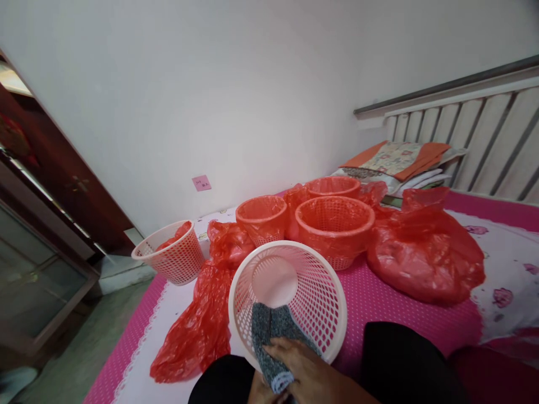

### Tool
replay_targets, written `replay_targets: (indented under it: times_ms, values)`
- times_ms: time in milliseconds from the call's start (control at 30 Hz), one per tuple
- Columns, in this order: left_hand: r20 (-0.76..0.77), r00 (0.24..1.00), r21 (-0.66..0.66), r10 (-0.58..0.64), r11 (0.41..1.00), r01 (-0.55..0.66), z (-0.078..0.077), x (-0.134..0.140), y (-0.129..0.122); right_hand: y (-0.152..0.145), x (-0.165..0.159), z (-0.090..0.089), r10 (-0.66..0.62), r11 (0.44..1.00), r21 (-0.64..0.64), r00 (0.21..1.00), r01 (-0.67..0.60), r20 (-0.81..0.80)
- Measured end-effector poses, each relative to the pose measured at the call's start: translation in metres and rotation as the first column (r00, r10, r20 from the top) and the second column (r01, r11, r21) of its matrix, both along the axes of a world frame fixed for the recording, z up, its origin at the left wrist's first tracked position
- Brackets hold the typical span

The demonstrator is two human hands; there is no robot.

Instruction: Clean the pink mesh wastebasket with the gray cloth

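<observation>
A pale pink perforated plastic basket (332, 297) tilts toward me at my lap, its mouth facing up and its inside showing. Across its near rim lies a folded grey cloth (269, 325) with a pale blue edge at its lower end. My right hand (301, 367) grips this cloth from the right side, fingers closed over it. At the bottom of the view, my left hand (261, 391) is closed at the lower end of the cloth, partly hidden beneath it.
Baskets lined with red plastic bags (334, 230) stand behind. A crumpled red bag (193, 325) lies left, before another pale basket (179, 261). A full red bag (425, 252) sits right. Folded textiles (396, 163) are stacked by the radiator (471, 134). The bed's edge drops off left.
</observation>
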State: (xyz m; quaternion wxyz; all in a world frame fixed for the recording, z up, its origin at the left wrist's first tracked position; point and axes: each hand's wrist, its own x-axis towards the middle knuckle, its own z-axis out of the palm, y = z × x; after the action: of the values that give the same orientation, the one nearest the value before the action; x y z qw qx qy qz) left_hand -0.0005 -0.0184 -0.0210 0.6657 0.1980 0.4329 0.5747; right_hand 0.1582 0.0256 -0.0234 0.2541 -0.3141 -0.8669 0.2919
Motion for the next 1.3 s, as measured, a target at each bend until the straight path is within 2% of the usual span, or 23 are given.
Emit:
replay_targets:
  times_ms: [167,300,500,700,800,900,1067,1300]
  values:
    - [-0.043,0.999,0.059,0.017,0.998,-0.014,0.009,0.003,0.004,-0.005,0.005,0.017,0.049,0.996,-0.082,0.998,-0.047,0.026]
    - [-0.027,1.0,0.102,-0.007,0.995,0.01,0.019,0.003,0.002,0.0,0.009,0.022,0.059,0.994,-0.096,0.996,-0.053,0.06]
    - [-0.014,1.0,0.082,-0.001,0.997,0.002,0.025,0.009,0.002,0.003,0.01,0.034,0.062,0.992,-0.12,0.982,-0.041,0.179]
    - [-0.033,0.999,0.088,-0.024,0.996,0.027,0.011,0.005,0.007,0.004,0.022,0.028,-0.048,0.997,0.07,0.969,0.031,0.242]
    - [-0.037,0.999,0.065,-0.019,0.998,0.022,0.002,-0.002,0.007,0.008,0.029,0.017,-0.143,0.98,0.175,0.94,0.092,0.31]
    - [-0.024,0.999,0.048,0.029,0.998,-0.028,-0.002,-0.006,0.007,0.014,0.032,0.0,-0.216,0.946,0.297,0.931,0.126,0.296]
    - [-0.035,0.998,0.027,0.061,0.998,-0.06,0.006,-0.007,0.007,0.022,0.029,-0.021,-0.314,0.881,0.443,0.906,0.167,0.283]
    - [-0.07,0.981,0.095,0.179,0.98,-0.172,0.02,-0.004,0.01,0.023,0.017,-0.009,-0.33,0.847,0.505,0.908,0.164,0.258]
